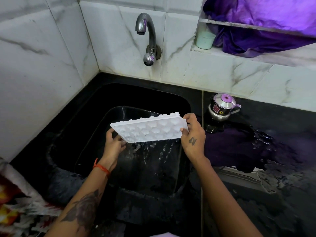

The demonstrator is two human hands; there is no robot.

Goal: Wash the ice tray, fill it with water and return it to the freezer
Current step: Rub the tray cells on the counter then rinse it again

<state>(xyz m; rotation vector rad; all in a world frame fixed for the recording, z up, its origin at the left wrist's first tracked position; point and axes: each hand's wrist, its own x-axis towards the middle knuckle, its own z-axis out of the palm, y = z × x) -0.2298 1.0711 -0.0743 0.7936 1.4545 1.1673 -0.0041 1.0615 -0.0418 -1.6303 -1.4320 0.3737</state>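
Grip: both hands clamp the white ice tray [150,130] by its short ends. Left hand [113,145] holds the lower-left end, thumb on the edge, fingers curled underneath. Right hand [194,134] pinches the right end, thumb on the near face, fingers wrapped behind. An orange thread band [100,167] sits on the left wrist.

The tray is held in the air over the black sink [119,100], tilted with its cavities facing the person and its near long edge lowest. Water [153,151] streams off that edge into the basin.

The bench [273,185] right of the sink is black and wet, with pooled water. A small steel lidded pot [221,107] stands on it near the sink's far right corner.

Beyond, a chrome tap [147,36] is fixed on the marble-tiled wall, nothing visibly running from its spout. Upper right, a pale green cup [205,40] sits in a wall niche beside purple cloth [256,31].
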